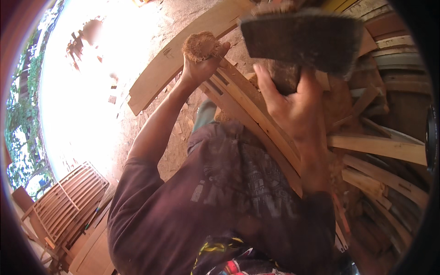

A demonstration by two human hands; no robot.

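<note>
Setting: an open-air woodworking yard with a packed reddish dirt floor (151,18) strewn with wood chips; sunlight burns out the left side.
Stock around me: pale curved wooden slats (256,114) stacked edge to edge run diagonally under my arms; a broad curved plank (169,68) lies beyond them on the dirt; more cut timber pieces (380,146) pile up on the right.
Left hand (201,64): closed around a brown fibrous wad, like coconut husk (200,45), which sits at my fingertips, pressed near the upper end of the slats.
Right hand (293,105): raised close to the camera, fingers wrapped on the underside of a dark rectangular block with a fuzzy edge (302,39); the grip is firm, though the block is blurred and I cannot tell its material.
Clothing: my dark maroon short-sleeved shirt (183,211) with a faded grey print fills the lower middle.
Background item: a slatted wooden frame (68,197) leans at lower left, well apart from my hands.
</note>
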